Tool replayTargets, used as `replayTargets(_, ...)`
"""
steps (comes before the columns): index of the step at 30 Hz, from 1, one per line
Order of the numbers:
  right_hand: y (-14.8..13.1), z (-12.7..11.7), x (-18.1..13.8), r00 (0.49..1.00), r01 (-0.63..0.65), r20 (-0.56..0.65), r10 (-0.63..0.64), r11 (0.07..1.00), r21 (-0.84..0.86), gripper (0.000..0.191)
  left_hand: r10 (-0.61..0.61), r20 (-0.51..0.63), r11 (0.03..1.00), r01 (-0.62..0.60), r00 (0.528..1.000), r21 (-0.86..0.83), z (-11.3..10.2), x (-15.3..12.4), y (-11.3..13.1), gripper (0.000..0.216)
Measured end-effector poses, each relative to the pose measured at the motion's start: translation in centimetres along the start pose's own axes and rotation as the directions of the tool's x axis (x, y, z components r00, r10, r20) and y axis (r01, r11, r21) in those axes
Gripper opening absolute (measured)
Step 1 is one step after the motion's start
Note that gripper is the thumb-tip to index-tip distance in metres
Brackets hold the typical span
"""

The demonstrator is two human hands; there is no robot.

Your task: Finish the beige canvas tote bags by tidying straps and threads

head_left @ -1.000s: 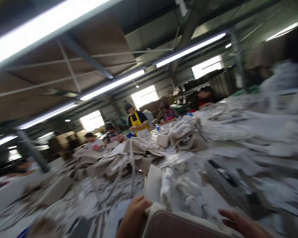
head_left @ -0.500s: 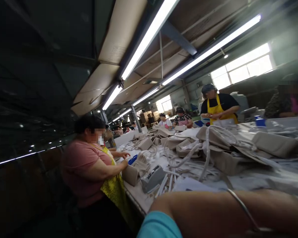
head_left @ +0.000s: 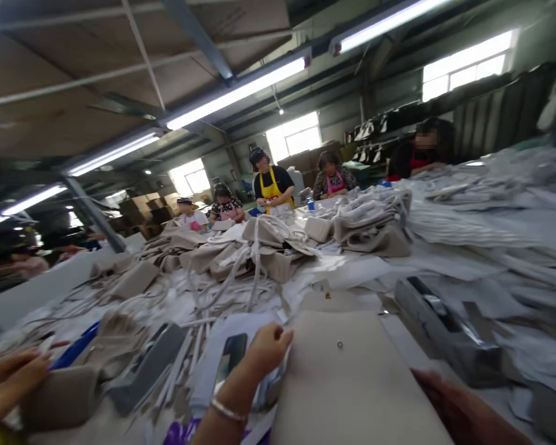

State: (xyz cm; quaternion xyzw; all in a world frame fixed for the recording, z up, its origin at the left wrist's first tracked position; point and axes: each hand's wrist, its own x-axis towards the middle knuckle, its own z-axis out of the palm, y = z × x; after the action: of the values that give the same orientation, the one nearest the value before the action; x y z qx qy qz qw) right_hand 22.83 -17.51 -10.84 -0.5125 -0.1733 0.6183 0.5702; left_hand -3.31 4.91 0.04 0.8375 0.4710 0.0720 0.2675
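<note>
A flat beige bag (head_left: 352, 371) with a small round metal snap lies before me, its flap at the far end. My left hand (head_left: 269, 346), a silver bangle at its wrist, has curled fingers closed at the bag's left edge. Along the right edge is my right hand (head_left: 445, 395), blurred, its fingers partly hidden by the bag and seemingly gripping it. A phone (head_left: 230, 358) rests on white sheets just left of my left hand.
Grey tape dispensers stand to the right (head_left: 445, 327) and left (head_left: 143, 364). Beyond lies a heap of beige bags (head_left: 278, 247) with white cord handles. At left, a co-worker's hands (head_left: 18, 377) touch another beige piece. Several people work across the table.
My view has swung right and down to the table. The forearm that crossed the foreground is gone from there; both hands and the beige bag now show.
</note>
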Motion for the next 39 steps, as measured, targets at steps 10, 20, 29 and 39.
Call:
replayTargets(10, -2.5, 4.3, 1.5, 0.993, 0.099, 0.071, -0.094, 0.992, -0.076, 0.052, -0.087, 0.153, 0.802, 0.161, 0.984, -0.576, 4.2, -3.2, -2.9, 0.057)
replayTargets(20, -4.2, 3.1, 2.3, 0.773, 0.128, -0.036, -0.634, 0.211, -0.969, 0.069, 0.138, -0.018, 0.978, -0.133, 0.990, 0.163, 1.3, -0.8, 0.6, 0.068)
replayTargets(29, -6.7, 9.0, 5.6, 0.944, 0.327, 0.330, -0.017, -0.093, -0.940, 0.083, 0.413, 0.374, 0.888, -0.459, 0.831, 0.040, 4.9, 1.4, 2.0, 0.081)
replayTargets(39, -5.6, 7.4, 7.3, 0.955, 0.295, 0.296, -0.016, -0.021, -0.955, 0.102, 0.310, 0.383, 0.920, -0.376, 0.870, 0.110, 6.3, 2.7, 0.9, 0.108)
